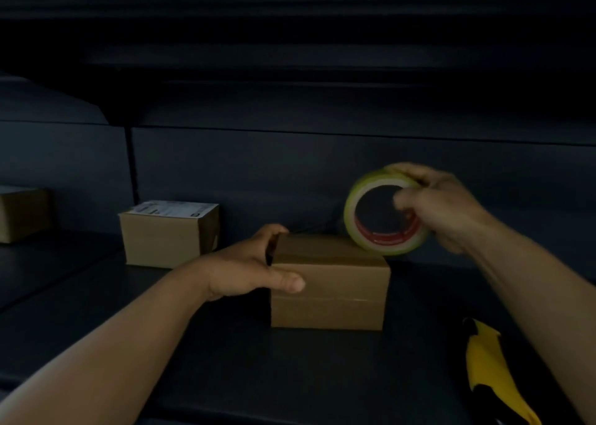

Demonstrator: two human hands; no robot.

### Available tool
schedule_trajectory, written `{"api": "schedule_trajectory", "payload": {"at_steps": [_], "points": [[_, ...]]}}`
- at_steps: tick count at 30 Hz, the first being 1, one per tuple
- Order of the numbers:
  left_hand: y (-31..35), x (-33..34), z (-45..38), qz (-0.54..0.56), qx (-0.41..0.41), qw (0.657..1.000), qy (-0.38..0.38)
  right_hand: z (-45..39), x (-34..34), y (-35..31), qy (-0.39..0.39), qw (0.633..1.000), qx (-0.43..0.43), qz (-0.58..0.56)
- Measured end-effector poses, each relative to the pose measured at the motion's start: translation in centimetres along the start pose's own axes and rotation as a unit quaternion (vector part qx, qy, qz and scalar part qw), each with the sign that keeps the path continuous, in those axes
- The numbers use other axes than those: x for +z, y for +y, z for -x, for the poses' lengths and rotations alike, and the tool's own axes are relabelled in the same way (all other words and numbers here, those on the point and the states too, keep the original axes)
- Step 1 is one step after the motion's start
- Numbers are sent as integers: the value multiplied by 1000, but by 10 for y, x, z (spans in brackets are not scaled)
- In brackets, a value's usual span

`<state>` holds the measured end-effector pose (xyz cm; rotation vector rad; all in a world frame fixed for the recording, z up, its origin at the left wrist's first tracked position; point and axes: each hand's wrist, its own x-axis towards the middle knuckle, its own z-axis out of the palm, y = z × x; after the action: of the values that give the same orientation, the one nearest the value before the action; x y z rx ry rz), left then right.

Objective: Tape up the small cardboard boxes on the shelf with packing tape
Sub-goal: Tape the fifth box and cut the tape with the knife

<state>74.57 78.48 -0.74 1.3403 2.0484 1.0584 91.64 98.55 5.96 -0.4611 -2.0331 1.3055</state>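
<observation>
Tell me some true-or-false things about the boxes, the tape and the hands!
1. The right hand holds the packing tape roll. True.
2. The left hand rests flat on the shelf. False: it grips the left end of the nearest cardboard box.
3. The box with the white label stands behind and left of the nearest one. True.
4. The yellow-and-black tool lies on top of a box. False: it lies on the shelf, at the right.
</observation>
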Motion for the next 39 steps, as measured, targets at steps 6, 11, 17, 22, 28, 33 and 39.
{"api": "schedule_trajectory", "payload": {"at_steps": [6, 11, 17, 22, 28, 33, 39], "points": [[-2, -1, -7, -10, -2, 1000, -14, -4, -13, -1, 3, 998, -7, 69], [-3, -3, -9, -13, -2, 1000, -24, -5, -20, -2, -17, 993, -3, 121], [-1, -2, -9, -14, -5, 1000, -23, -4, -25, -2, -34, 983, 4, 180], [-2, -3, -9, -14, -3, 1000, -23, -4, -29, -1, -57, 972, 11, 227], [-4, -6, -9, -8, 3, 999, -43, -1, -33, 11, -68, 966, 23, 250], [-4, -6, -9, -22, -1, 999, -46, 0, -33, 19, -84, 960, 37, 263], [2, -8, -8, -55, -22, 996, -60, 4, -30, 31, -86, 958, 36, 271]]}}
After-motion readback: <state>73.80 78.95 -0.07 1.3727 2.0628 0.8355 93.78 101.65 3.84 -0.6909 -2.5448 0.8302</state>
